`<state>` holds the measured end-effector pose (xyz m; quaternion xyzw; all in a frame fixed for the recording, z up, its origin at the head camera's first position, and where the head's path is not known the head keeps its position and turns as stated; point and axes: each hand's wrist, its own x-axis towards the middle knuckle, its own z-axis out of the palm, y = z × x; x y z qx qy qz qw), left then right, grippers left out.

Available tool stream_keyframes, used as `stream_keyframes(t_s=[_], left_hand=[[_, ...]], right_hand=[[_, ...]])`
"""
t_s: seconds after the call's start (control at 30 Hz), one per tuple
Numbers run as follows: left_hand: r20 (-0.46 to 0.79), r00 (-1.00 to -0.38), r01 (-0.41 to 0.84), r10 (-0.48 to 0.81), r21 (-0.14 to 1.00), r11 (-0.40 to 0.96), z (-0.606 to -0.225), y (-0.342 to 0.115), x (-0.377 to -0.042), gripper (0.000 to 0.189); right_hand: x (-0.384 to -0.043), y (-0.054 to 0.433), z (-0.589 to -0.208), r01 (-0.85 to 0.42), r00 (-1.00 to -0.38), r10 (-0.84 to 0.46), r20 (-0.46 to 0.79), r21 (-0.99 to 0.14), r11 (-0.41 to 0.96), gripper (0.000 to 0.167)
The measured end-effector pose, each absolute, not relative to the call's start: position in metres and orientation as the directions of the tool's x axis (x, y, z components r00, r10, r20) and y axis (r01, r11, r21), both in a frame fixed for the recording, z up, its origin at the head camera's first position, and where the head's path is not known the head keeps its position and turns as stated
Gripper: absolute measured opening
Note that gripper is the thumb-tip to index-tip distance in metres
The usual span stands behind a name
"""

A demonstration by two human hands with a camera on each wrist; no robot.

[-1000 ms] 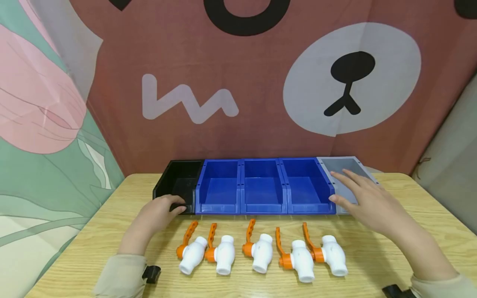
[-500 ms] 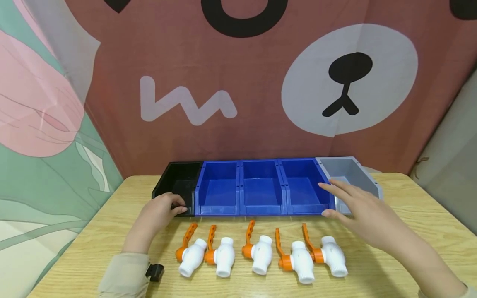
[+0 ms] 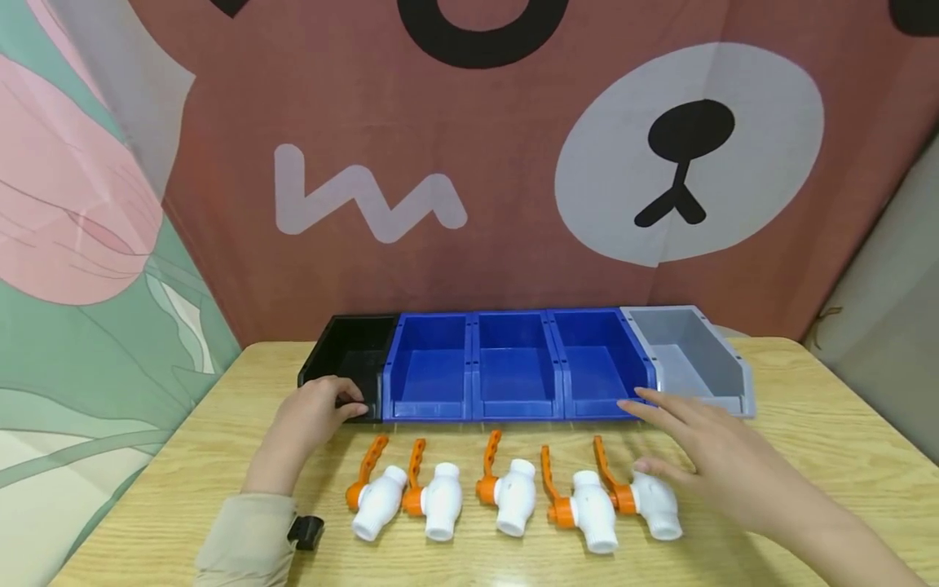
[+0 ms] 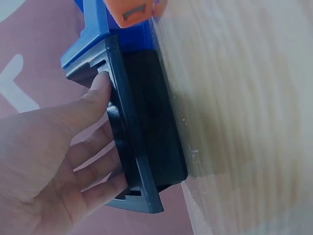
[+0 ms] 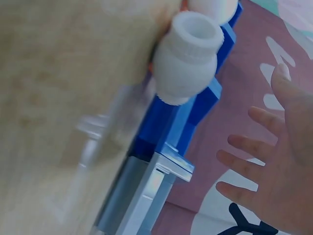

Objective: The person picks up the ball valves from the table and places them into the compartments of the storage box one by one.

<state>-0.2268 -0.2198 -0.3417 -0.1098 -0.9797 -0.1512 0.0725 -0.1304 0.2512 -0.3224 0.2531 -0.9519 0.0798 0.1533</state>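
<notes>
At the left end of the bin row, my left hand [image 3: 311, 416] grips the front rim of a black bin [image 3: 359, 338]. The left wrist view shows the thumb on the lip of the black bin [image 4: 151, 117] and the other fingers behind it. Several white ball valves [image 3: 516, 497] with orange lever handles lie in a row before the bins. My right hand [image 3: 715, 461] is spread above the rightmost ball valve [image 3: 660, 514], its thumb overlapping that valve's top end in the head view. In the right wrist view the right hand [image 5: 283, 161] holds nothing.
Three blue bins [image 3: 517, 412] stand side by side between the black bin and a grey bin [image 3: 722, 403] at the right end. Beneath everything is a wood-grain table [image 3: 183, 489]. A printed cloth [image 3: 513, 220] hangs close behind the bins.
My right hand has moved from over the grey bin toward me and down to the rightmost ball valve. The left hand stays at the black bin's rim.
</notes>
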Motion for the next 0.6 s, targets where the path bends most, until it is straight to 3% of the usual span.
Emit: stream_keyframes(t_s=[0.43,0.6], left_hand=[[0.179,-0.966,0.232,0.187,0.282,0.931,-0.341,-0.221,-0.229,0.011],[0.168,-0.969,0.223,0.180,0.285,0.932,-0.342,-0.220,-0.227,0.010]], right_hand=[[-0.114,0.253,-0.342,-0.537,-0.791,-0.496,0.358,-0.017,0.844,0.063],[-0.109,0.253,-0.348,-0.524,-0.806,-0.496,0.323,-0.002,0.851,0.067]])
